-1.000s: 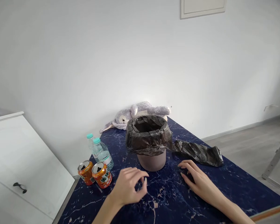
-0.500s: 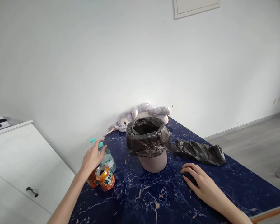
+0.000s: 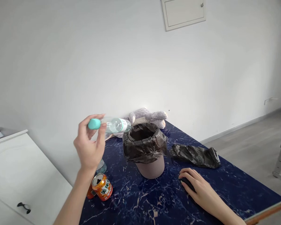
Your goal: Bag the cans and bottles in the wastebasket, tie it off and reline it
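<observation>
My left hand (image 3: 90, 143) is closed around the neck of a clear plastic bottle (image 3: 114, 125) with a turquoise cap. The bottle is held nearly level in the air, its base close to the left rim of a trash bin (image 3: 152, 168). A black trash bag (image 3: 145, 151) lines the bin and folds over its rim. Below my left hand, an orange soda can (image 3: 103, 187) stands on the table, with another can and a second bottle (image 3: 101, 167) partly hidden behind. My right hand (image 3: 196, 187) rests over a black computer mouse (image 3: 188, 183) on the table.
A crumpled black plastic bag (image 3: 196, 155) lies right of the bin on the dark blue marbled table (image 3: 135, 206). Behind the bin, a grey plush toy (image 3: 152, 115) lies against the wall. A white cabinet (image 3: 25, 175) stands at the left.
My left hand has lifted a bottle off the table and tipped it from upright to nearly level, towards the bin. My right hand stays on the mouse. The camera view has shifted slightly.
</observation>
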The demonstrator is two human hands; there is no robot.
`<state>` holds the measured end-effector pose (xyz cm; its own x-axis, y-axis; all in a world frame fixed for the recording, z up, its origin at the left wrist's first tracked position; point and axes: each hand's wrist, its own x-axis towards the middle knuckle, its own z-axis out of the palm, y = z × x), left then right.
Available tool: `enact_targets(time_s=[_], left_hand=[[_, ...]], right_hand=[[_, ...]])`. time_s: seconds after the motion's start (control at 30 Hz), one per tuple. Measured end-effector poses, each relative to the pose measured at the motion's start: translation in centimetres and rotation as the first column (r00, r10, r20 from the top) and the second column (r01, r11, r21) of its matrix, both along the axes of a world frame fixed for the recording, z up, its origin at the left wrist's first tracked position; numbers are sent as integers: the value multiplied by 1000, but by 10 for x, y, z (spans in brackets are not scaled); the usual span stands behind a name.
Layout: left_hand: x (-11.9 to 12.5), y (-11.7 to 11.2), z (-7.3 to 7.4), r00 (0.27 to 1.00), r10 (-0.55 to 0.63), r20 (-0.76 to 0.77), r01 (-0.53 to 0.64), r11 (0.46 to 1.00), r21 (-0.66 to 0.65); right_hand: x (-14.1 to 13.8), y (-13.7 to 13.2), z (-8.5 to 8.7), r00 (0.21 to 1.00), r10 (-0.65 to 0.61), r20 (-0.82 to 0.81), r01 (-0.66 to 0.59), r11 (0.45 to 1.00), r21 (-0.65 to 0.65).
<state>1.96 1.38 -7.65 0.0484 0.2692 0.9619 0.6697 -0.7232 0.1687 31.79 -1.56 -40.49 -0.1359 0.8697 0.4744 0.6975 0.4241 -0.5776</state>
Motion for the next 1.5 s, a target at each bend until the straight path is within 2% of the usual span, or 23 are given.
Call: enact_targets(time_s=[0.1, 0.2, 0.27, 0.33, 0.37, 0.43, 0.47, 0.53, 0.57, 0.6, 0.67, 0.73, 0.83, 0.97, 1.1, 1.17, 1.23, 1.3, 1.4, 1.5], left_hand=[[7, 17, -4, 992, -116, -58, 105, 979, -175], [4, 33, -13, 973, -213, -87, 160, 898, -409], [-2, 40, -17, 968, -224, -114, 139, 856, -498], [-12, 44, -20, 979, -155, -134, 70, 869, -489], [-19, 47, -21, 986, -81, -147, 5, 891, -454], [-40, 55, -23, 969, 126, -214, -196, 918, -346], [-54, 61, -25, 932, 239, -273, -315, 906, -282], [-87, 75, -31, 806, 398, -438, -510, 842, -174], [-105, 82, -34, 729, 458, -508, -603, 782, -159], [-122, 88, -38, 651, 514, -559, -698, 695, -173], [-151, 98, -47, 547, 515, -660, -812, 519, -268], [-171, 102, -55, 535, 464, -706, -833, 429, -349], [-182, 99, -66, 561, 419, -714, -819, 409, -403], [-175, 94, -70, 587, 431, -685, -796, 461, -392], [-154, 85, -56, 627, 458, -630, -751, 569, -335], [-135, 75, -41, 672, 495, -550, -699, 669, -253], [-109, 60, -22, 771, 486, -410, -563, 822, -85], [-79, 42, -4, 843, 437, -315, -431, 898, 93], [-35, 18, 16, 905, 348, -244, -290, 925, 244], [-2, 7, 22, 929, 253, -271, -187, 951, 247]], right_hand=[[0, -1, 1, 1000, 0, -2, 0, 1000, 15], [0, -1, 2, 1000, -1, -1, 1, 999, 32], [-1, -1, 2, 1000, -1, -2, 1, 999, 32], [0, -1, 2, 1000, -2, -4, 2, 1000, 26], [0, -1, 2, 1000, -2, -5, 2, 1000, 23], [0, -2, 3, 1000, 6, -6, -6, 1000, 17], [0, -2, 4, 1000, 10, -7, -10, 1000, 14], [0, -2, 5, 1000, 15, -10, -14, 1000, 10], [0, -2, 5, 1000, 15, -11, -15, 1000, 7], [0, -2, 5, 1000, 14, -11, -14, 1000, 5], [0, -2, 4, 1000, 15, -10, -15, 1000, 1], [0, -2, 4, 1000, 14, -8, -14, 1000, -6], [1, -1, 2, 1000, 9, -4, -9, 1000, -12], [0, -1, 3, 1000, 19, -5, -19, 1000, -21], [0, -1, 3, 1000, 23, -15, -24, 999, -25], [0, -2, 4, 1000, 23, -19, -23, 1000, -18], [0, -2, 4, 1000, 22, -21, -22, 1000, -11], [0, -2, 5, 1000, 18, -23, -18, 1000, -3], [0, -3, 6, 1000, 11, -26, -11, 1000, 13], [0, -3, 7, 1000, 11, -23, -10, 1000, 22]])
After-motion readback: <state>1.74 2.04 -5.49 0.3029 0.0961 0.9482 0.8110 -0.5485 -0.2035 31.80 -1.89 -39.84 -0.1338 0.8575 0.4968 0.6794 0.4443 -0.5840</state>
